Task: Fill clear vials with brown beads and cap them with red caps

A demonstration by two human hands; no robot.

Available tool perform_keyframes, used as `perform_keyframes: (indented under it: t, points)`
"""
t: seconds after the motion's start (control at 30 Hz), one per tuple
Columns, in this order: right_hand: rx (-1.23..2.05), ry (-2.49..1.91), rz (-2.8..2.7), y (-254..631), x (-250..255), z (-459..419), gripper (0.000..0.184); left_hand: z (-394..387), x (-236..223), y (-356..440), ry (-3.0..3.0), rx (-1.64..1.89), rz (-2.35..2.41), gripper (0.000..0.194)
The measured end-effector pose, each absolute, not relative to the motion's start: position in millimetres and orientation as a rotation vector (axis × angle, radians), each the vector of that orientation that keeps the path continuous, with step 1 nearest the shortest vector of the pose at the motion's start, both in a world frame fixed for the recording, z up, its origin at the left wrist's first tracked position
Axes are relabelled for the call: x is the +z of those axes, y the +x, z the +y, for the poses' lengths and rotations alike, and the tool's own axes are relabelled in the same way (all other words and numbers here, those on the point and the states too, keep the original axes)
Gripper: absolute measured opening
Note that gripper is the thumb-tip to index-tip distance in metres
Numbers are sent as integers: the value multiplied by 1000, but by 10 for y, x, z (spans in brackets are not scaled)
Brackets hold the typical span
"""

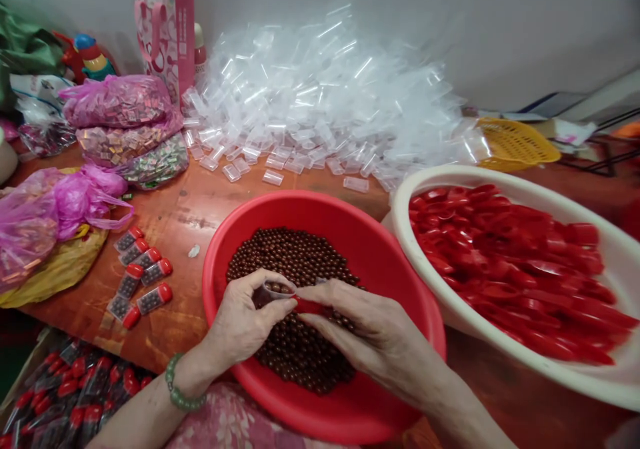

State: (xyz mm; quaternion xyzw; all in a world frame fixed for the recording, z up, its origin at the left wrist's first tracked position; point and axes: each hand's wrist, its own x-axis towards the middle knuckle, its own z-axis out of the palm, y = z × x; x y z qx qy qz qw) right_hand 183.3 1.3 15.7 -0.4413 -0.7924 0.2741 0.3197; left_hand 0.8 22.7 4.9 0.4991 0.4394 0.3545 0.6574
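Over the red basin (395,262), my left hand (240,319) is closed around a small clear plastic container (278,289) with its open end facing up. Brown balls show inside that end. My right hand (375,332) pinches a red cap (307,305) between thumb and fingers, right beside the container's mouth. Most of the cap is hidden by the fingers. Beneath both hands, a heap of shiny brown balls (293,252) lies in the basin.
At right, a white tub (415,249) holds red caps. Clear containers (320,102) are piled against the wall. Several filled, red-capped containers (155,298) lie left, near pink bags (120,102). Below the table edge, a box holds more capped containers (75,395). A yellow basket (520,143) stands behind.
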Motion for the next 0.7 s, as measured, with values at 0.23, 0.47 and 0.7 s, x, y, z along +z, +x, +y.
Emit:
perform_keyframes:
  t: [0.23, 0.47, 0.7]
  points:
    - [837, -1191, -1810, 1806, 81, 23, 9, 216, 6, -10, 1088, 823, 962, 15]
    - [819, -1223, -1370, 1623, 184, 42, 12, 194, -8, -2, 967, 766, 868, 17]
    - [776, -1099, -1471, 1428, 140, 58, 18, 181, -2, 4, 969, 803, 670, 21]
